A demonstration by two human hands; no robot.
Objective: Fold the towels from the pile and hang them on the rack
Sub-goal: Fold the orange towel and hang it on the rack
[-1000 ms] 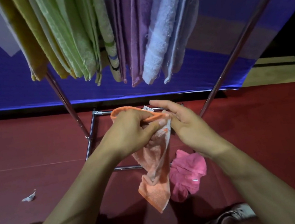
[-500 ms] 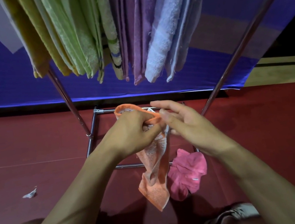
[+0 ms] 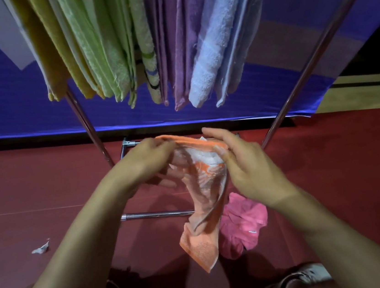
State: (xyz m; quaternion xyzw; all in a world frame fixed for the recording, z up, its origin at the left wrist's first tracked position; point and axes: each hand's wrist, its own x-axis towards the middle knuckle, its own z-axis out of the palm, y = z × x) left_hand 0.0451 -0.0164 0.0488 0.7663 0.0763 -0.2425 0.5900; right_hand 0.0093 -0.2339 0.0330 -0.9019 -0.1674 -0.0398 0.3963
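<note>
An orange towel (image 3: 205,216) hangs in the air in front of me, gripped along its top edge by both hands. My left hand (image 3: 146,163) pinches the left end of that edge. My right hand (image 3: 244,168) holds the right end, thumb on the hem. The towel's lower part droops twisted toward the floor. A crumpled pink towel (image 3: 244,223) lies on the red floor just behind and right of it. Above, the metal rack (image 3: 301,84) carries several hung towels: yellow (image 3: 53,53), green (image 3: 100,47), purple (image 3: 183,37) and pale blue (image 3: 212,45).
The rack's base bars (image 3: 154,214) lie on the red floor under my hands. A blue sheet (image 3: 12,105) covers the wall behind. A small scrap of paper (image 3: 40,248) lies on the floor at left. My feet show at the bottom edge.
My hands have drawn apart along the towel's top edge, spreading it wider. The right hand now grips the hem instead of touching it with open fingers.
</note>
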